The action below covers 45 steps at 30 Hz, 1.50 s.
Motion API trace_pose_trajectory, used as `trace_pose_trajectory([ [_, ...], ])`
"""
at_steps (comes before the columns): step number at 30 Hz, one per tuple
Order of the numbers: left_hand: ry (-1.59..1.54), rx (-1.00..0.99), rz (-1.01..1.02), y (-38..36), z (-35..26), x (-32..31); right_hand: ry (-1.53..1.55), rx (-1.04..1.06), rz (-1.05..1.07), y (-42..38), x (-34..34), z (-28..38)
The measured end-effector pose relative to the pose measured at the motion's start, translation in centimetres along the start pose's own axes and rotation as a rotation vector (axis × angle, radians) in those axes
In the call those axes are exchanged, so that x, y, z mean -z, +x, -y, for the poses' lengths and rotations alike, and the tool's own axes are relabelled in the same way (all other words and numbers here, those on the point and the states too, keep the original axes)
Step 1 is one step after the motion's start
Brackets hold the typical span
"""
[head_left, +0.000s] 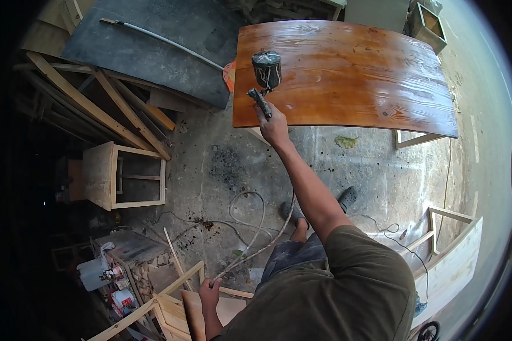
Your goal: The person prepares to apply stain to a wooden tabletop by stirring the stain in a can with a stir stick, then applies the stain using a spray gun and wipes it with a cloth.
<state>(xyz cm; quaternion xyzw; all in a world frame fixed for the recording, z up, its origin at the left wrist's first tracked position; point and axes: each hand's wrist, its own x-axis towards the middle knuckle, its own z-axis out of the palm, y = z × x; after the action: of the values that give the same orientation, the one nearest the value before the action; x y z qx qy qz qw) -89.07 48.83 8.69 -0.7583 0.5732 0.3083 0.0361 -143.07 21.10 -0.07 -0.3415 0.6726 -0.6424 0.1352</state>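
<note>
Over the left end of the glossy brown panel, the spray gun is held by the right hand, its fingers closed around the handle, with the dark cup just beyond. Lower down, the left hand has its fingers wrapped on the hose, which makes loops above the concrete floor and passes close to the shoes. Where the hose joins the gun, I cannot see.

The surface looks wet to me, so a touch of the cup or the forearm could leave a mark in it. If the cup is tilted too much, some liquid might drip on the panel. The loose loops could also catch a foot, and a sudden pull could disturb the gun.
</note>
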Motion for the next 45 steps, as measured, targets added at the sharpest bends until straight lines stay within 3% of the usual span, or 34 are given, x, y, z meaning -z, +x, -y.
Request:
trace_pose_trajectory([
  [6, 0.024, -0.078, 0.034, 1.7, -1.4, -1.2, -0.095, -0.061, -0.028, 3.1, 4.5, 0.1],
  [11, 0.069, -0.131, 0.094, 2.7, -5.2, -2.9, -0.254, -0.069, -0.124, 4.3, 13.2, -3.4],
  [29, 0.227, -0.591, 0.308, 0.6, -29.2, -15.7, -0.613, -0.137, -0.651, 5.4, 58.5, -5.4],
  [33, 0.259, -0.580, 0.352, -1.6, -34.6, -18.2, -0.734, -0.164, -0.705, 5.8, 66.4, -5.6],
  [39, 0.246, -0.604, 0.346, -4.3, -37.9, -20.2, -0.845, -0.114, -0.750, 8.4, 73.0, -7.0],
  [45, 0.220, -0.552, 0.297, -4.9, -35.6, -20.0, -0.667, -0.194, -0.702, 10.6, 71.2, -7.5],
])
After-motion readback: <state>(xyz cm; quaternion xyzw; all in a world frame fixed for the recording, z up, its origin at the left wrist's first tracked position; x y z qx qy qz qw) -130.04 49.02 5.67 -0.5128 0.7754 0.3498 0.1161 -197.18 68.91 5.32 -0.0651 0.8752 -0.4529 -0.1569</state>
